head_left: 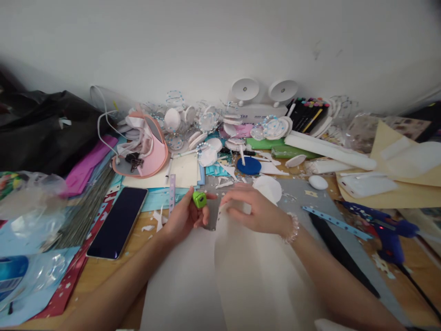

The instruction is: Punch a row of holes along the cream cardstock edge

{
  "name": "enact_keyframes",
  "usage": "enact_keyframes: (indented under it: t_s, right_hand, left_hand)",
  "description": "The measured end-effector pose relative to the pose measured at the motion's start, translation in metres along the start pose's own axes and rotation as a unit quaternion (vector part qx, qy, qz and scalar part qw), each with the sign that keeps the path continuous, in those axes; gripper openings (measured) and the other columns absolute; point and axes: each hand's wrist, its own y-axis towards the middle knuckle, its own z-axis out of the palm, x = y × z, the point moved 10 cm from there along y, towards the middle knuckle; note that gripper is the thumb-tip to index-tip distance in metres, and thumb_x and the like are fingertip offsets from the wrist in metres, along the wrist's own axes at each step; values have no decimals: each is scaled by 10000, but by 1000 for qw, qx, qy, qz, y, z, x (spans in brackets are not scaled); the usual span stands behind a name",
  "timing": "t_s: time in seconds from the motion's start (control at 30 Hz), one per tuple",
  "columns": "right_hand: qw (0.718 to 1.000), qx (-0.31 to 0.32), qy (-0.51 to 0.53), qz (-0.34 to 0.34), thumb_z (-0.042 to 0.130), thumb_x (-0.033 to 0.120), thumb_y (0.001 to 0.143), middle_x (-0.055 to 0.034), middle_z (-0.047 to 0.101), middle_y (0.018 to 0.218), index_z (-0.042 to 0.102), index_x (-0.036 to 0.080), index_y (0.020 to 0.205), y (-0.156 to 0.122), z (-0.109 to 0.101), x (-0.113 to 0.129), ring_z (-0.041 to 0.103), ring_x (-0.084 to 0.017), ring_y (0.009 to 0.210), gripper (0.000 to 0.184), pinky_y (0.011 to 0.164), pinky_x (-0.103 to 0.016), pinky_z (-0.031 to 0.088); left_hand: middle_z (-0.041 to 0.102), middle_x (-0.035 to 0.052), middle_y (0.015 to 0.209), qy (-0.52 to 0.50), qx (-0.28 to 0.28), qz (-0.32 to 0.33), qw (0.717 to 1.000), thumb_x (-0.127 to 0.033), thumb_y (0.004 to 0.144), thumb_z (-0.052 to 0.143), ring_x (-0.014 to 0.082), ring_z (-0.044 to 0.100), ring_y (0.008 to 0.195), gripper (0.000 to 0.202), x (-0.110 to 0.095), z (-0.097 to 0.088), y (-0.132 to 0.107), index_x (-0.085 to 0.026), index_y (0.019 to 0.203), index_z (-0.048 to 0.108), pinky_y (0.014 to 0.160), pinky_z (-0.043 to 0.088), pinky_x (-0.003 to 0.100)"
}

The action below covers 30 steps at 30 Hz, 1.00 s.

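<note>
My left hand (184, 216) is closed around a small bright green block with a dark spot on its face, seemingly a craft punch (199, 199). To its right, my right hand (257, 209) pinches the far edge of a large white sheet (248, 257), which curls up towards me. Small notches show along the sheet's edge near my right fingertips. Between the hands lies a strip of grey cutting mat (211, 222). White discs (268, 187) lie just beyond my right hand, near a blue disc (248, 166) bearing a white stick.
A phone (119, 223) and a pink visor (156, 154) lie to the left. At the right are a blue glue gun (386, 230) with a red light, a black strip (344, 255) and a light blue strip (337, 222). Beaded white discs (208, 122) crowd the back by the wall.
</note>
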Motion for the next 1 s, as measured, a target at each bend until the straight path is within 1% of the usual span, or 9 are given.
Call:
enact_keyframes:
  t_s: [0.07, 0.17, 0.27, 0.37, 0.5, 0.67, 0.77, 0.87, 1.0]
  right_hand:
    - [1000, 3, -2, -1, 570, 188, 798, -15, 655, 870, 623, 224, 947, 1, 8, 3, 551, -189, 888, 162, 919, -383, 353]
    - [1000, 9, -5, 0, 564, 270, 831, -26, 656, 890, 598, 228, 1081, 1, 17, 5, 560, -195, 914, 256, 953, -407, 336]
    - [1000, 20, -8, -2, 549, 292, 848, -35, 655, 973, 546, 233, 1191, 0, 24, 5, 559, -194, 961, 348, 979, -407, 325]
    - [999, 33, -15, 0, 548, 279, 850, -30, 662, 916, 508, 228, 1245, -1, 27, 2, 555, -197, 975, 400, 975, -397, 337]
    - [999, 39, -21, 9, 549, 249, 845, -39, 657, 1025, 524, 223, 1215, -1, 28, -2, 552, -196, 998, 372, 967, -391, 348]
    - [999, 32, -16, 26, 544, 214, 835, -23, 662, 1044, 601, 230, 1041, 1, 23, -3, 543, -201, 1032, 214, 958, -394, 354]
    - [999, 25, -20, 25, 542, 215, 835, -34, 643, 1110, 580, 235, 1110, 0, 21, -4, 536, -207, 1053, 279, 962, -399, 354]
    - [998, 43, -27, 22, 541, 242, 840, -52, 625, 1149, 531, 233, 1204, -1, 27, -5, 541, -213, 1049, 364, 965, -409, 353]
    - [999, 43, -18, 27, 539, 255, 840, -73, 634, 1076, 502, 205, 1229, -1, 30, -8, 560, -206, 960, 394, 940, -404, 364]
  left_hand:
    - [602, 35, 503, -22, 4, 8, 1000, -513, 919, 246, 71, 396, 334, 539, 0, -1, 1, -112, 978, 600, 402, 276, 178]
    - [604, 41, 526, -42, 1, 9, 999, -472, 940, 213, 81, 441, 351, 541, 1, -3, 2, -109, 915, 614, 386, 306, 174]
    - [602, 40, 548, -54, -4, 11, 998, -457, 947, 210, 84, 464, 372, 534, 3, -4, 3, -112, 907, 616, 372, 324, 166]
    - [611, 41, 598, -59, -13, 12, 998, -470, 939, 252, 77, 474, 389, 505, 4, -4, 3, -116, 941, 612, 374, 343, 159]
    - [627, 45, 673, -57, -24, 10, 998, -500, 902, 364, 76, 492, 408, 465, 6, -5, 3, -114, 993, 607, 369, 361, 163]
    - [599, 13, 595, -29, -44, 15, 999, -521, 879, 407, 77, 479, 376, 480, 8, -11, 4, -109, 1034, 598, 392, 393, 178]
    - [590, 3, 583, -24, -41, 24, 999, -520, 880, 404, 77, 478, 374, 472, 6, -9, 4, -115, 1027, 598, 398, 395, 180]
    - [605, 19, 619, -28, -35, 17, 999, -526, 882, 392, 86, 497, 403, 477, 6, -6, 4, -118, 1016, 599, 403, 396, 182]
    - [626, 48, 698, -34, -22, 6, 999, -533, 881, 382, 105, 528, 465, 471, 6, -2, 3, -127, 967, 604, 419, 394, 193]
